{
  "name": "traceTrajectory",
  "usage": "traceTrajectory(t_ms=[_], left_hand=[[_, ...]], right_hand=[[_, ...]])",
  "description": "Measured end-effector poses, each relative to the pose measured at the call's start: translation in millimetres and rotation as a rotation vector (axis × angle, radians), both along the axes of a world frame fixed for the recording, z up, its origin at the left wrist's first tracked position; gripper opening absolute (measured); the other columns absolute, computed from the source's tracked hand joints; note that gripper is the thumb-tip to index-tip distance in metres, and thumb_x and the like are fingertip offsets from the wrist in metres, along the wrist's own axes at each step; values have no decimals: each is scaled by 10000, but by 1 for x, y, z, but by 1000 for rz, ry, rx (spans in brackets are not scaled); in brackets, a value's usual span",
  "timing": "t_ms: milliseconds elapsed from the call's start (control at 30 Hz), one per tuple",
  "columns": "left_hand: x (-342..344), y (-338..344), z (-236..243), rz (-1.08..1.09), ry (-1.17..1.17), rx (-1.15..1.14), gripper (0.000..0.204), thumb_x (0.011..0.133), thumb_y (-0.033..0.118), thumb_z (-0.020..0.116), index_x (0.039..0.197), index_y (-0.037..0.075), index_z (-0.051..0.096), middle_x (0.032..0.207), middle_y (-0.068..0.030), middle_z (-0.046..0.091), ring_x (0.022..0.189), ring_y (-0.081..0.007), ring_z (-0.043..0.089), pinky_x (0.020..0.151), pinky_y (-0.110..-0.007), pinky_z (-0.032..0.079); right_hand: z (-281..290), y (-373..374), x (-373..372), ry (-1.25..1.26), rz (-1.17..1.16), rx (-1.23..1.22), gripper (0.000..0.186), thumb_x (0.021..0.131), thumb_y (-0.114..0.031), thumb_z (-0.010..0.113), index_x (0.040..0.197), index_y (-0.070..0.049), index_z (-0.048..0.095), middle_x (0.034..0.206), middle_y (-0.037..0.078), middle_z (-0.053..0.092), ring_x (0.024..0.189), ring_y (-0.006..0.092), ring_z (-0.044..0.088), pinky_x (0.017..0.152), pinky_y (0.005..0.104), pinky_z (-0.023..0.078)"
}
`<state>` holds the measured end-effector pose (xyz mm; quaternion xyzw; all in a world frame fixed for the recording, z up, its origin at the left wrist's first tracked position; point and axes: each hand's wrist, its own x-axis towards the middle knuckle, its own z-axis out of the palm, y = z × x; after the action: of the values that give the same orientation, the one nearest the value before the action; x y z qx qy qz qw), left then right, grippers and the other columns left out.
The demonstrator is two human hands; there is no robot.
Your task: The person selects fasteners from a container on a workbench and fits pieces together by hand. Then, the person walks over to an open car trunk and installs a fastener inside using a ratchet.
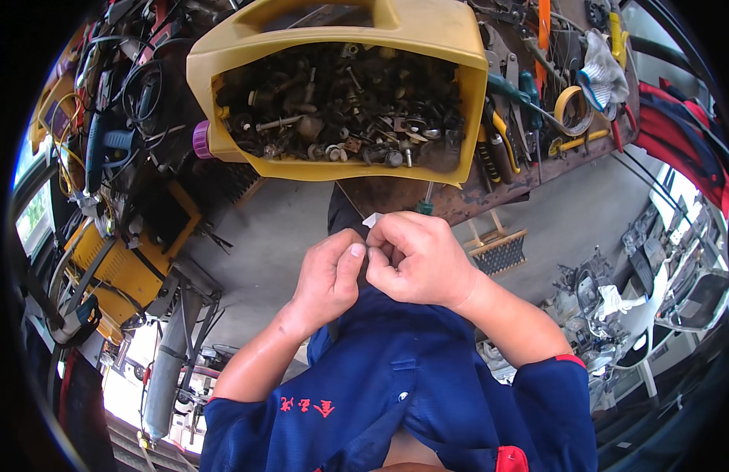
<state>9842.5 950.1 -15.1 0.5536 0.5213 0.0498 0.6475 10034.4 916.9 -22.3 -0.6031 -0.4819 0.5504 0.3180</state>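
Note:
My left hand [331,273] and my right hand [418,261] meet in front of my chest, their fingertips pinched together. Whatever is between the fingers is too small or hidden to make out. A small white piece [372,220] shows just beyond the right index finger; whether it is held I cannot tell. Just ahead of the hands, on the bench, lies a yellow plastic jug [341,35] with one side cut away and a purple cap [202,140]. Loose bolts, nuts and washers [345,110] fill it. A green-handled screwdriver [425,206] pokes out at the bench edge.
Pliers [502,130], a tape roll [573,108] and a work glove [604,72] lie on the bench's right side. Cables and a blue-handled tool [117,149] crowd the left. A yellow machine [117,271] and a grey cylinder [172,366] stand left; engine parts [589,303] sit right.

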Motion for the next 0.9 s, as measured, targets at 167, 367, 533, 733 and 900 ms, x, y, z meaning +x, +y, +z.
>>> traceTrajectory(t_ms=[167,367,533,733,900], left_hand=[[0,-17,-3,80,7,-57,351,1100,267,516,873,9,585,726,-159,558,659,-310,507,642,-401,468],[5,-11,-1,84,-24,32,293,1067,249,552,911,9,614,761,-153,613,691,-310,579,664,-395,495],[-1,-4,-4,-42,-70,5,247,1030,237,595,951,7,640,816,-166,656,733,-314,651,687,-396,522],[4,-11,0,28,-31,23,311,1063,281,575,931,5,634,772,-164,642,683,-321,618,665,-403,509],[4,-20,-7,145,71,-228,410,1109,323,501,879,9,629,665,-133,564,656,-226,608,618,-399,479]], right_hand=[[1,0,-1,-28,16,77,110,782,-81,719,813,-49,618,729,102,627,634,303,656,588,404,554],[1,-8,-1,-110,-9,140,128,772,-70,712,797,-63,586,731,89,608,623,303,639,560,410,534],[2,-6,2,-86,7,132,134,774,-76,715,792,-66,582,726,88,603,619,301,637,549,413,527],[2,-4,0,-100,-15,151,123,745,-22,734,789,-50,623,684,83,600,576,251,627,537,350,520],[-5,-5,-3,-172,20,231,153,727,-30,743,789,-67,607,696,82,600,599,280,626,552,370,524]])
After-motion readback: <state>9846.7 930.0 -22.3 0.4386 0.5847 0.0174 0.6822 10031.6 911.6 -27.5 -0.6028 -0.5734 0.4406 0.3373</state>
